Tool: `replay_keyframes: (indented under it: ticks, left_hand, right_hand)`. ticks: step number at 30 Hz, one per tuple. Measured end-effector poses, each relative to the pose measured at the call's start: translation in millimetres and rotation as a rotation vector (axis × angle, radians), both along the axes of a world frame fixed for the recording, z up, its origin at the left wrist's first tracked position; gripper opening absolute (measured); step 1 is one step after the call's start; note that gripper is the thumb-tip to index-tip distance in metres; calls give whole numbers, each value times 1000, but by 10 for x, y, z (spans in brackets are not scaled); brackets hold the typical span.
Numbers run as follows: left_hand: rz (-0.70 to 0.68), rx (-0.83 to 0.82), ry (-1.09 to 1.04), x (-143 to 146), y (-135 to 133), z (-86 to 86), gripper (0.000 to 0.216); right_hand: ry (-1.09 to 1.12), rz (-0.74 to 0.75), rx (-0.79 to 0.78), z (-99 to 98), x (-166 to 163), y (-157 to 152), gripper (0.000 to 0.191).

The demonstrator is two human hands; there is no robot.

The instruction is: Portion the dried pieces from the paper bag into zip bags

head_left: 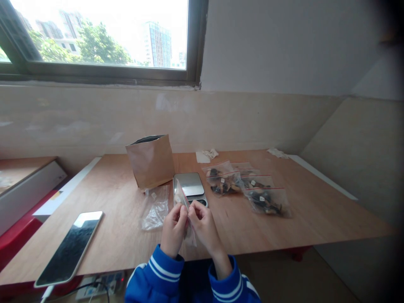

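My left hand [174, 229] and my right hand [203, 225] are raised together over the near edge of the wooden table [315, 210]. Both pinch the top of a small clear zip bag [183, 202] with a red seal line, held upright between them. Just behind the bag sits a small digital scale [190, 186] with a steel platform. A pile of empty clear bags [154, 208] lies to the left of my hands. A brown paper bag [151, 162] stands open behind the scale.
Several filled zip bags [249, 187] with dark contents lie to the right of the scale. A tablet [71, 248] lies face up at the table's near left. Crumpled tissue [210, 154] sits at the back by the wall. A red bench [19, 231] is at left.
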State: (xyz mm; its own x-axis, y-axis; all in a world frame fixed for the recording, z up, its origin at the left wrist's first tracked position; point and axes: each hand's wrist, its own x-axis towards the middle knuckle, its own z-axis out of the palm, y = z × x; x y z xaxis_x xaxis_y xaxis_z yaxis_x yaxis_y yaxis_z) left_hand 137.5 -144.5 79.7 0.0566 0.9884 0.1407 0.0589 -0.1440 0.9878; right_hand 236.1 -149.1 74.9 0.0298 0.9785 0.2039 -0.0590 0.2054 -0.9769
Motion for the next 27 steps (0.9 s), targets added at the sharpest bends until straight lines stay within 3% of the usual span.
replay_keyframes:
  ticks: [5,8,11,15,18,22,27]
  left_hand:
    - [158,48,-12,-202,26,0,43]
    - [94,57,6,-289,26,-6,45]
    - [74,9,-133,-275,31,-56,50]
    - [41,-123,-359,-194,63,-212,58]
    - [-75,-278,-534,-106,85,-296,57]
    - [-191,-407,-713,-12,154,-212,63]
    - [-14,-319,-567,-133,391,-80,64]
  right_hand:
    - [216,-328,-91,-131,247,96,40]
    - [282,-404,-90,-124,369,89,41]
    - [335,-391,-36,4,326,15,35]
    - [570,-302,-15,205,151,-71,26]
    - [629,-244,-12,224,30,-49,23]
    - [438,-151,8,92,-68,84,29]
    - [154,-107,78,116,-12,183,40]
